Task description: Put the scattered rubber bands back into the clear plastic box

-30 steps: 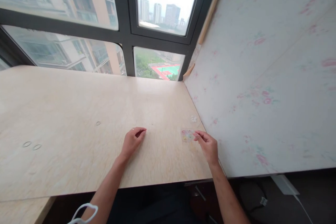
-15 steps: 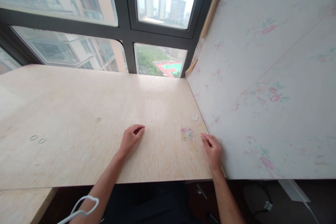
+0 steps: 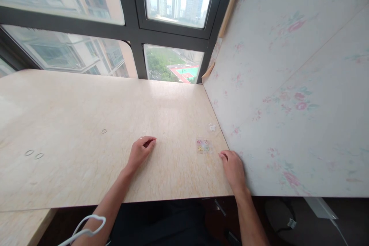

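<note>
My left hand (image 3: pixel 142 150) rests on the pale marbled tabletop (image 3: pixel 173 177), thumb and fingertips pressed together. Whether anything lies in that pinch is too small to tell. On the right, close to the wall, my right hand (image 3: pixel 233 166) is also on the table, its fingers curled to a pinch whose contents I cannot make out. Just left of its fingertips is a small clear case (image 3: pixel 204 145) with pink, yellow and green bits in its compartments. A small white flower-shaped piece (image 3: pixel 212 127) lies beyond the case.
Three thin rings lie at left: one ring (image 3: pixel 104 131) alone, another ring (image 3: pixel 29 153) beside a third ring (image 3: pixel 39 156). A floral-papered wall (image 3: pixel 288 130) bounds the right side. Dark-framed windows (image 3: pixel 170 34) stand behind the table. A white cord loop (image 3: pixel 89 225) hangs near my left forearm.
The view has shifted slightly, so the table things appear a little further left. My right hand has turned a little and its fingertips sit slightly lower. My left hand keeps its pinch.
</note>
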The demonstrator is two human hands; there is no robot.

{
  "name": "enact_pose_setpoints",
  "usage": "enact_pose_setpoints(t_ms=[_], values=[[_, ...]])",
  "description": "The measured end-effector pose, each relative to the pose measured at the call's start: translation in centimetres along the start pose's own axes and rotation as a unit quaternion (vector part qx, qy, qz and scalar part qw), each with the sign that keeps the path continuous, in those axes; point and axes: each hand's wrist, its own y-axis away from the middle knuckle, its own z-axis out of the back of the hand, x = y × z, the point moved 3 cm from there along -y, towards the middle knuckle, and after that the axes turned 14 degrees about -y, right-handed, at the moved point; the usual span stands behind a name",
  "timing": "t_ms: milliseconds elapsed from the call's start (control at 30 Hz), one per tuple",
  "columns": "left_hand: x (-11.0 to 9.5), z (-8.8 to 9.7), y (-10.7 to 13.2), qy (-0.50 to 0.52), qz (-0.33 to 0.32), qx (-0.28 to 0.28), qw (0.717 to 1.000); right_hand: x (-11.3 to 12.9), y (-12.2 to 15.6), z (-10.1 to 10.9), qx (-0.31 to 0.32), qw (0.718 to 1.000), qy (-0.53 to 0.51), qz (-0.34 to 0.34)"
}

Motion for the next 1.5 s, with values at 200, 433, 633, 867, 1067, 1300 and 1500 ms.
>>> enact_pose_setpoints(t_ms=[200,433,633,867,1067,1300,1500], values=[[0.1,0.0,0.0,0.005,0.0,-0.003,1.0,0.5,-0.6,-0.2,0.046,0.996,0.073,-0.005],[0.2,-0.1,0.1,0.004,0.0,0.0,1.0,1.5,-1.2,-0.4,-0.035,0.997,-0.062,0.03],[0.4,-0.2,0.1,0.005,-0.003,-0.002,1.0,3.3,-1.9,-1.1,0.0,0.99,-0.108,0.096],[0.6,-0.3,0.0,0.007,-0.009,-0.008,1.0,3.4,-1.2,0.1,-0.035,0.982,-0.152,0.109],[0.5,0.0,0.2,0.075,0.027,-0.021,0.997,1.9,1.5,0.2,-0.074,0.982,-0.162,0.07],[2.2,2.3,0.7,0.042,0.053,-0.076,0.995,0.6,4.6,-1.1,-0.044,0.989,-0.132,0.059],[8.9,8.2,-0.4,-0.182,0.138,-0.144,0.963,-1.6,4.6,-2.6,0.018,0.991,-0.098,0.092]])
